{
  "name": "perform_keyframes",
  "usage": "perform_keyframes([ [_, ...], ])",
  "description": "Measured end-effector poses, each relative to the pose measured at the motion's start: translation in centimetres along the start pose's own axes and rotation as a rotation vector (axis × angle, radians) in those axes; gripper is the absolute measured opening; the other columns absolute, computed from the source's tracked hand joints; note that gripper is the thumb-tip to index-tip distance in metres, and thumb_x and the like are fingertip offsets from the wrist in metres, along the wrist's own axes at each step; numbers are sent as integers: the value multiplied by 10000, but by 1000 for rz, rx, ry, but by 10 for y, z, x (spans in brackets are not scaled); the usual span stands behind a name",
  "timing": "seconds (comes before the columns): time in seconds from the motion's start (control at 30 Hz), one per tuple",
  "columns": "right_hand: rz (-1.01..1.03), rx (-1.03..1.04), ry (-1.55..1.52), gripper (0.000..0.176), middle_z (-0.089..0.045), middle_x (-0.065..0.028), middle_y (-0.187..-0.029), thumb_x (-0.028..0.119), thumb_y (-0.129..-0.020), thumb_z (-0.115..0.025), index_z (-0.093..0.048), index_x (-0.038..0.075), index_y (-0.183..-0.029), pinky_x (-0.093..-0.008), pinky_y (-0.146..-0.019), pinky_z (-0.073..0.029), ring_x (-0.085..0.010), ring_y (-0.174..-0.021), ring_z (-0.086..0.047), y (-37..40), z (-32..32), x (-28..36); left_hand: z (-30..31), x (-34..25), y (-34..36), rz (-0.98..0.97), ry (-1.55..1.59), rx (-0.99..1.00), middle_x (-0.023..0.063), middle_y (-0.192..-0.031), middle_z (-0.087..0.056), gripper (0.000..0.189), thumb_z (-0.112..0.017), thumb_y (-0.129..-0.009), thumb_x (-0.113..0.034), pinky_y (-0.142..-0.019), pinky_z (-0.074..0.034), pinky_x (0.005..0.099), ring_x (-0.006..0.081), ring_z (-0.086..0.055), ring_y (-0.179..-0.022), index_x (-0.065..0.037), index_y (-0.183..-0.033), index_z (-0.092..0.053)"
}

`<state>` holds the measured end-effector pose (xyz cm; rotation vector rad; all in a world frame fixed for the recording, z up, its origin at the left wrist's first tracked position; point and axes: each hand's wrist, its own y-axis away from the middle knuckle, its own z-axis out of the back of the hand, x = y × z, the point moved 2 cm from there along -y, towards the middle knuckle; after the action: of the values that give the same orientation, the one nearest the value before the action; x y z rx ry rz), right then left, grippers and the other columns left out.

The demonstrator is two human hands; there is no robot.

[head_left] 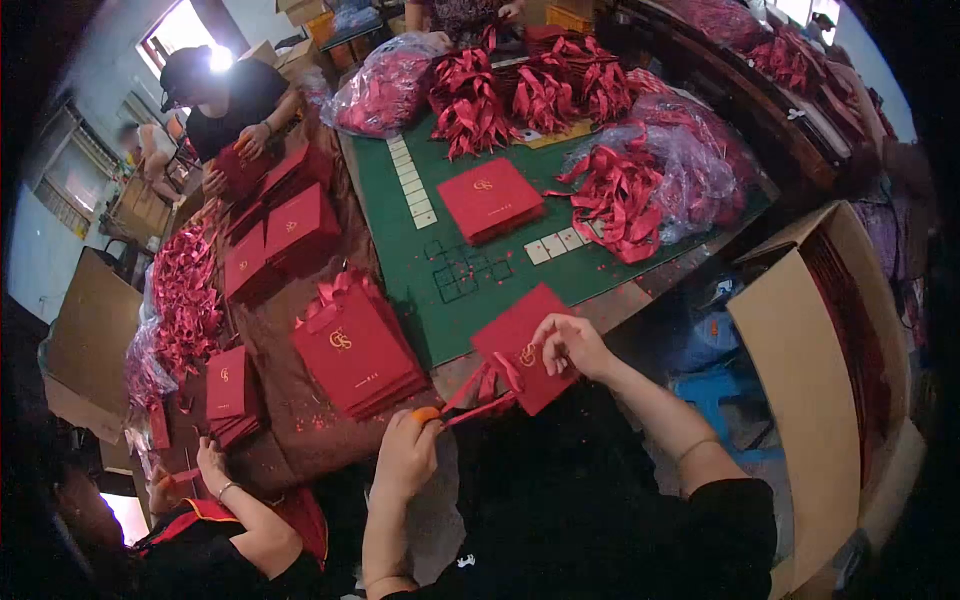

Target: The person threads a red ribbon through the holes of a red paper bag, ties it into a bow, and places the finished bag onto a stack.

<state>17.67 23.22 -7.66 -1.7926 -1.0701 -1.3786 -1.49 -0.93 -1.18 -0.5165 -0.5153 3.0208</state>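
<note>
A red paper gift bag [515,325] with a gold monogram lies tilted at the near edge of the table. My right hand [580,348] is against its printed face, with curled fingers gripping it near the right edge. My left hand [406,455] is closed around a small orange tool [427,414], whose working end I cannot make out. A red ribbon [480,408] stretches from the left hand to the bag's lower left side. Left of this bag lies a stack of similar gift bags [355,355] with ribbon handles on top.
Another red bag [490,198] lies on the green mat [400,255]. Ribbon bundles [615,200] and plastic sacks crowd the far side. A tall cardboard box [800,400] stands at right. One co-worker [235,110] handles bags at upper left; another [250,525] works at lower left.
</note>
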Motion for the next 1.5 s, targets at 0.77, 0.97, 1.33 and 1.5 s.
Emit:
perform_keyframes([
  [0.77, 351, -442, 384, 380, -561, -97, -871, 171, -806, -731, -498, 25, -1069, -335, -733, -455, -201, -796, -537, -169, -174, 14, 22, 92, 27, 802, 928, -1040, 102, -1401, -411, 521, -398, -1006, -395, -1052, -333, 361, 226, -433, -1256, -76, -1416, -356],
  [0.97, 461, -505, 631, 375, -528, -160, -1024, 204, -817, -704, -475, 27, -1056, -423, -867, -402, -338, -999, -495, -157, -190, -8, 0, 90, 10, 809, 638, -900, 153, -1460, -360, 575, -559, -910, -31, -1115, -246, 350, 238, -341, -1343, 3, -1430, -317],
  [1.33, 22, -413, 1697, 806, -407, -213, -1401, 466, -757, -697, -404, 43, -1377, -566, -1071, -253, -365, -1331, -345, -186, -8, 22, -6, 87, 18, 771, 398, -864, 154, -1469, -355, 531, -546, -942, -111, -1101, -280, 399, 278, -362, -1335, -60, -1434, -353],
  [1.5, 666, -421, 1808, 503, -550, -169, -1248, 164, -778, -583, -532, 64, -1268, -482, -1016, -368, -333, -1163, -515, -91, -34, 46, -8, 84, 18, 760, 227, -845, 153, -1460, -371, 526, -553, -932, -105, -1110, -259, 386, 273, -362, -1335, -34, -1419, -367],
])
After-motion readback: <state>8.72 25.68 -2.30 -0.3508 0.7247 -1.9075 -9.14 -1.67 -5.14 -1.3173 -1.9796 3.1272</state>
